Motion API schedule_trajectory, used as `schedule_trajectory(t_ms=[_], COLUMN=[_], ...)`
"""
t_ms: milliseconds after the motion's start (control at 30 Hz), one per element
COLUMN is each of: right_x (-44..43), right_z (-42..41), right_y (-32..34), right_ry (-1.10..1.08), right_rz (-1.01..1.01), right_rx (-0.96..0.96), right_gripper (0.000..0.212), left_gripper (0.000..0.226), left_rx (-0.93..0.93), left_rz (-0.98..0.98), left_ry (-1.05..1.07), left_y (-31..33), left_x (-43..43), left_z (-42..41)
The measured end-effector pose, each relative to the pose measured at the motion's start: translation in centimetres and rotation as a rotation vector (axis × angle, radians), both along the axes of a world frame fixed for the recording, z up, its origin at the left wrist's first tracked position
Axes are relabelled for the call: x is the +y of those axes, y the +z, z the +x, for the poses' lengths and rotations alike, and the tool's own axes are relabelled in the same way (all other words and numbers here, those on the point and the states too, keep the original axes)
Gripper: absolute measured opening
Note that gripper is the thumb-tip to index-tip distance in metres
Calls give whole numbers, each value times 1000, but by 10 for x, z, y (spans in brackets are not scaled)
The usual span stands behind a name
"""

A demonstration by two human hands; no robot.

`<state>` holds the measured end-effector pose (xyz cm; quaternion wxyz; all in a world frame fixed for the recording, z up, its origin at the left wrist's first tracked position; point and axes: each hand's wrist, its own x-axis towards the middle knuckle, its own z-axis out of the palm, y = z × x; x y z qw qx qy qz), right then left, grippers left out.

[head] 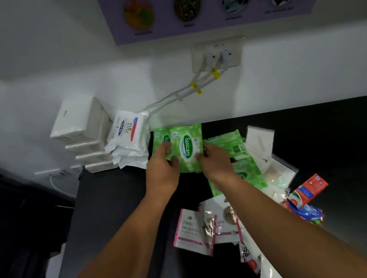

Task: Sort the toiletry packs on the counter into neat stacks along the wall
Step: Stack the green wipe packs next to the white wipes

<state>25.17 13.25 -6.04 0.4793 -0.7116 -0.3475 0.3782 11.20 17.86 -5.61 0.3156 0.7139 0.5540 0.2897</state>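
- Grip is two-handed: the left hand [162,172] pinches one side edge of the green Sanicare pack [187,148] and the right hand [216,162] pinches the other, probably to square it.
- The pack overlaps a second green pack [160,139] by the wall, just right of the Dove stack [128,138] and the white stack [82,135], seemingly starting a new pile.
- Loose green packs [247,175] and pink sachets [194,230] lie unsorted on the counter [116,202].

Dim, even indoor light. The white wall [296,75] on the far side is brightest, with soft grey shadow bands across it; the black counter [348,139] loses detail at right. The poster [211,28] is blurred, and the edges bend with wide-angle distortion.
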Motion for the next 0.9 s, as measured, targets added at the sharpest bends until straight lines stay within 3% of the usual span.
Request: schedule_trajectory(t_ms=[167, 300, 433, 633, 900], right_x=[62, 93, 102, 105, 87], right_z=[-15, -20, -26, -37, -28], right_y=[-20, -28, -30, -35, -13], right_ry=[-26, -11, 74, 24, 125], right_rz=[-65, -144, -264, -319, -269], right_rx=[-71, -174, -431, -478, -461], right_gripper=[21, 20, 24, 24, 13], left_gripper=[37, 42, 57, 70, 57], left_rx=[305, 447, 555, 565, 406], left_rz=[243, 185, 73, 9, 70], left_ry=[-219, -367, -437, -442, -388], left_y=[-15, -23, -35, -44, -30], left_x=[24, 31, 39, 40, 36], left_z=[-20, -24, -26, -26, -19])
